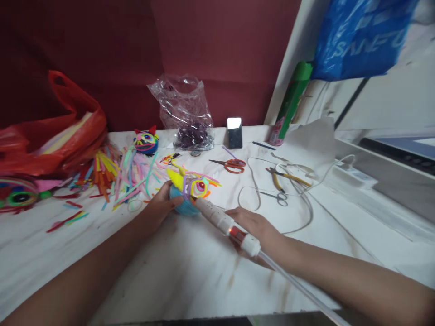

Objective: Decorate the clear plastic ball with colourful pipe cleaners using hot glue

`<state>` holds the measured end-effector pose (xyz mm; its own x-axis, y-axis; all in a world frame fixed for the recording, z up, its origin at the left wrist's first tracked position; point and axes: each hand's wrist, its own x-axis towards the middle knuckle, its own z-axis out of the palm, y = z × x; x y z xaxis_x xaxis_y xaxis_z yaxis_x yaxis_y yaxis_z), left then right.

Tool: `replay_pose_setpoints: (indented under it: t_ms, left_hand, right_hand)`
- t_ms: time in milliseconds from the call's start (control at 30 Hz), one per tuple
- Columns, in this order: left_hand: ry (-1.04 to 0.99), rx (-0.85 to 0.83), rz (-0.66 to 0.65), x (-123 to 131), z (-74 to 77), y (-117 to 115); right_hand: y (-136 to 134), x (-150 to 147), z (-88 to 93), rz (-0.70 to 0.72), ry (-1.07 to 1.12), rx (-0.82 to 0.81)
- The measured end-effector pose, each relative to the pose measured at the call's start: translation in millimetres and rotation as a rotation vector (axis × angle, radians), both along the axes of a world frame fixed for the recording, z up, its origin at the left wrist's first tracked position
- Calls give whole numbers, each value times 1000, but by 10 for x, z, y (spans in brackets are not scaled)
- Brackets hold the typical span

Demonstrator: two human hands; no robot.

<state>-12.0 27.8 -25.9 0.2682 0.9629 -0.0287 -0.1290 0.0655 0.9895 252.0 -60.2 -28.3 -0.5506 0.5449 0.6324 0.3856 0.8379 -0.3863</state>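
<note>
In front of me, my left hand point(165, 201) is closed round the side of a small craft animal head point(185, 203). Its base is light blue, with yellow ears and a yellow ring round a red eye. White and slim, a hot glue gun point(217, 218) is gripped in my right hand point(256, 224). The gun's nozzle meets the front of the craft head, though exact contact is hard to make out. A small red light glows on its body, and a long clear glue stick point(299, 287) trails from its rear. My right fingers are partly hidden behind the gun.
Left lie bundles of coloured pipe cleaners point(132, 174), a red plastic bag point(68, 131) and a finished-looking cat head point(146, 141). Orange-handled scissors point(234, 165), a phone point(234, 133) and a clear bag point(190, 113) sit behind. Pliers point(277, 181), small scissors point(281, 198) and a cable point(311, 213) lie right.
</note>
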Motion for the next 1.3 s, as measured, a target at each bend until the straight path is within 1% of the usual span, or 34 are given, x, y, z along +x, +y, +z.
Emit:
replay_pose_setpoints:
  t_ms: [167, 267, 600, 800, 1000, 1300]
  left_hand:
    - [-85, 51, -83, -5, -84, 22]
    - [-80, 34, -78, -23, -108, 40]
    - [-72, 33, -81, -2, -78, 6]
    - [-8, 10, -58, -1, -90, 7]
    - [-9, 36, -78, -22, -121, 13]
    - [15, 41, -74, -30, -143, 24]
  right_hand:
    - [-38, 6, -34, -38, -13, -28]
    - [-60, 11, -31, -46, -48, -34]
    - [-47, 29, -102, -2, -94, -72]
    - [-70, -14, -68, 2, -99, -106]
    - [-105, -45, -56, -59, -111, -13]
    - [-117, -39, -54, -82, -135, 22]
